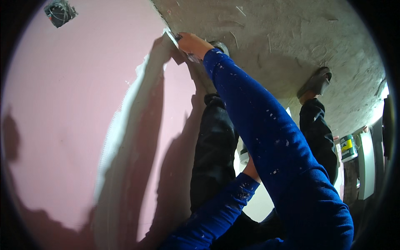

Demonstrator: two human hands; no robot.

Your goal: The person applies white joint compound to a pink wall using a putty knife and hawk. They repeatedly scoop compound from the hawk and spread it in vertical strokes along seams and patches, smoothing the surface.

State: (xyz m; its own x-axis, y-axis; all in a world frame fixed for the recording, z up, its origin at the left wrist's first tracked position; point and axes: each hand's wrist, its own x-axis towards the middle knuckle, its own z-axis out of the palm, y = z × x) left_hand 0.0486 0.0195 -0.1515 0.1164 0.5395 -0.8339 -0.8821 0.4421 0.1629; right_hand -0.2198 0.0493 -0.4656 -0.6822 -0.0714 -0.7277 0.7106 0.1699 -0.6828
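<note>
Right hand (192, 43) is closed round the putty knife (173, 41), blade pressed on the grey filler strip (137, 121) low on the pink wall (62, 104); blade is best kept flat, pressure even. Left hand's (251, 170) grip cannot be told

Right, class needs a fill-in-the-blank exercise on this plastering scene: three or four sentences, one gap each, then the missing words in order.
1. The right hand presses a putty knife against a wall board coloured ____.
2. A pale strip of filler runs along the board's ____.
3. Both sleeves are ____, flecked with white.
4. The left hand is mostly hidden behind the right ____.

Missing words: pink; joint; blue; arm
</note>
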